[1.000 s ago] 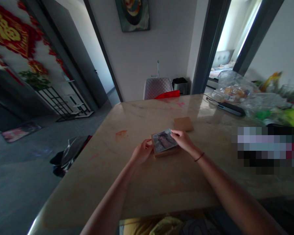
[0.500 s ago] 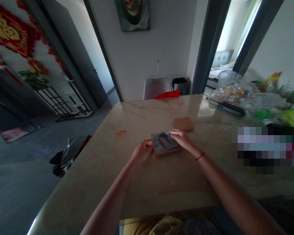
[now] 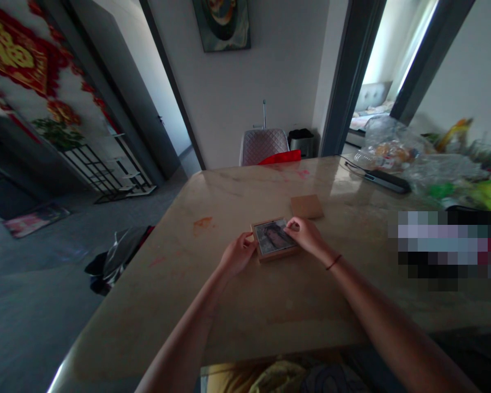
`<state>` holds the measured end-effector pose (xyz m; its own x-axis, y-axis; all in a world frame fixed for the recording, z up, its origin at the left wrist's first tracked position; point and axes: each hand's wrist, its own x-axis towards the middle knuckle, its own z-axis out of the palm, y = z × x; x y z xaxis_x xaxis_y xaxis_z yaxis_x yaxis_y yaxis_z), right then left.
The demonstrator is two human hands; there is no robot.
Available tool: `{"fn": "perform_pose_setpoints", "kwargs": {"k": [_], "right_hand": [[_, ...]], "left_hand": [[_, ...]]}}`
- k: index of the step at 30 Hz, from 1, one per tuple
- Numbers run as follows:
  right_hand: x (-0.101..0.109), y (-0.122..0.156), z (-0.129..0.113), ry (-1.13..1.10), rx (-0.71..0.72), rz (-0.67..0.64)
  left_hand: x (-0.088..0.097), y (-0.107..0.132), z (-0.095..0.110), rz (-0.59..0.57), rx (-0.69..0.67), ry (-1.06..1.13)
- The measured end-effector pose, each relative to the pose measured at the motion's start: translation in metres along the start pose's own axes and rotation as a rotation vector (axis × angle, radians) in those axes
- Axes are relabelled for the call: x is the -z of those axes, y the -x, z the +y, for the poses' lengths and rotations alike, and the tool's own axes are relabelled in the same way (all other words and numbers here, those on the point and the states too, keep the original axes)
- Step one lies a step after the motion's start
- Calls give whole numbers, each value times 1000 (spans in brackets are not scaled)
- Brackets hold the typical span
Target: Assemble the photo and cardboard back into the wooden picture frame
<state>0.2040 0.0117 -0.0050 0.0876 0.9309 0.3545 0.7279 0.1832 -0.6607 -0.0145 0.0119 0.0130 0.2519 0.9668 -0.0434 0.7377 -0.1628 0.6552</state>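
A shallow wooden picture frame (image 3: 276, 255) lies on the table in front of me. Set in it is a dark photo (image 3: 275, 236) showing long hair. My left hand (image 3: 238, 253) grips the frame's left side, thumb and fingers curled at the edge. Over the photo's right edge is my right hand (image 3: 305, 232), with thumb and forefinger pinched together; whatever is between the fingertips is too small to make out. Just behind the frame lies a flat brown board (image 3: 306, 207), apart from both hands.
The marble-look table (image 3: 237, 305) has orange and pink stains. To the right lie a black elongated device (image 3: 387, 181) with a cord and clear plastic bags (image 3: 396, 144). A quilted chair (image 3: 265, 146) stands beyond the far edge, beside a bin (image 3: 301, 144).
My right hand's fingers have gone from lying extended on the photo's right edge to a pinch there, slightly raised. The left hand and frame have stayed in place.
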Motion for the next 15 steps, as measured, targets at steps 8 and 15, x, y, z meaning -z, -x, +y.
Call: {"fn": "perform_pose_setpoints", "kwargs": {"k": [8,15], "right_hand": [[15,-5,4,-21,-108,-16],[19,-2,3,-53,-101,-96]], "left_hand": [[0,-1,1,-7,12,-10],[1,2,3,-10,13,-8]]}}
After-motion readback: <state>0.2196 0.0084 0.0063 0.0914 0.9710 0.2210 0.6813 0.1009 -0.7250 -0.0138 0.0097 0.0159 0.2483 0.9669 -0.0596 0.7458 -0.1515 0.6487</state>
